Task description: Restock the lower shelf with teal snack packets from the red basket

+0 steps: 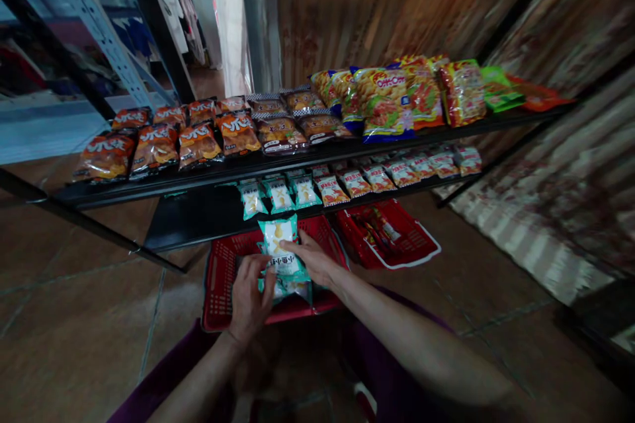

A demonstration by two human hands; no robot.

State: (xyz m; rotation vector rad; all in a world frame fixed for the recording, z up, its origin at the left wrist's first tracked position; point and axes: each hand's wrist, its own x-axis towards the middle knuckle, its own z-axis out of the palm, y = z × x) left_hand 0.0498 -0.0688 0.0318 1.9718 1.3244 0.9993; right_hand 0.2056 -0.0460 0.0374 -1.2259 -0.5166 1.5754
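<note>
Holding a teal-and-white packet [278, 236] over a red basket [214, 294], the right hand [312, 259] pinches its right side between thumb and fingers. The left hand [252, 294] is curled, thumb and fingers narrowly apart, at the packet's seven o'clock corner; I cannot tell whether it grips. More teal packets [296, 289] lie just under the held one, inside the basket.

With that basket as the dial's centre, a second red basket [414, 231] sits at two o'clock, its white handle [411, 262] lowered and red-and-yellow packets [384, 223] inside.

At twelve o'clock, a black lower shelf [188, 215] carries a row of teal packets beside red-and-white packets [353, 182]. Above, the upper shelf [198, 178] bears orange bags [153, 145] at eleven and large yellow bags [384, 96] at one. Brown tiled floor [89, 317] stretches toward nine; clothes [183, 13] hang between eleven and twelve.
</note>
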